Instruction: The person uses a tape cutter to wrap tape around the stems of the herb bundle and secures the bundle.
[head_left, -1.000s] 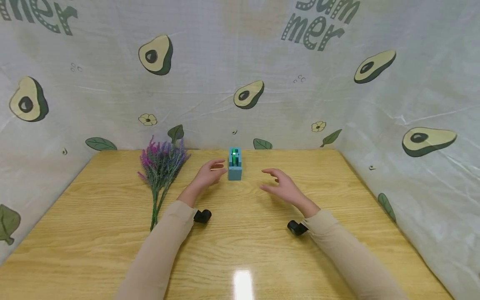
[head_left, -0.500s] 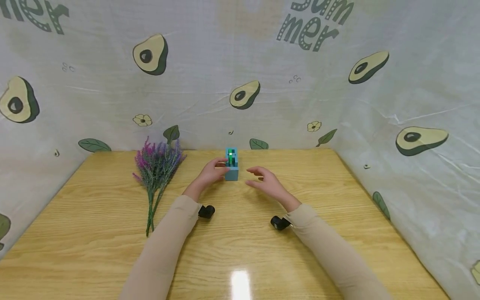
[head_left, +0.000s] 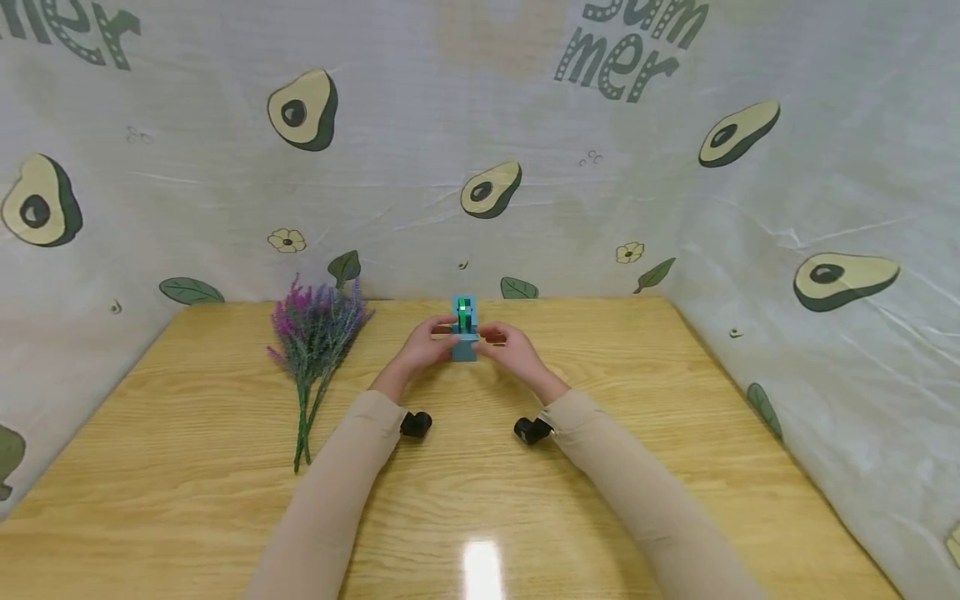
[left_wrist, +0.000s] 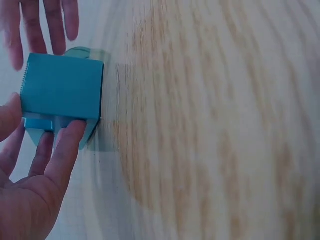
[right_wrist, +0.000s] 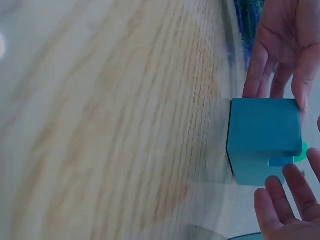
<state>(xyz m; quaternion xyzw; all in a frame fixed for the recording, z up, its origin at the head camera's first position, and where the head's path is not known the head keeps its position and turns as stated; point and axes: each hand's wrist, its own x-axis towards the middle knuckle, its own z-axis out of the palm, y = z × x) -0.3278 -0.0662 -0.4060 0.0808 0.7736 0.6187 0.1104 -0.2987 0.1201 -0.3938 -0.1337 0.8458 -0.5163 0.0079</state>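
A blue tape dispenser [head_left: 464, 350] with a green roll of tape [head_left: 462, 310] stands on the wooden table, near its back edge. My left hand [head_left: 423, 348] is at the dispenser's left side. In the left wrist view, its extended fingers [left_wrist: 65, 152] touch the side wall, and the thumb lies by the serrated end. On the opposite side is my right hand [head_left: 517, 352], fingers spread and slightly bent. The right wrist view shows its fingertips [right_wrist: 275, 186] very close to the wall; contact there is unclear. Neither hand curls around the dispenser.
A bunch of purple and pink artificial lavender [head_left: 315, 333] lies to the left on the wooden table [head_left: 637, 500]. A printed avocado cloth [head_left: 405, 150] hangs behind and along both sides. Black wrist cameras [head_left: 532, 430] sit at both cuffs.
My right hand has moved left and slightly forward to the dispenser's right side. My left hand has come a little right, up against the left side. The dispenser stays on the table.
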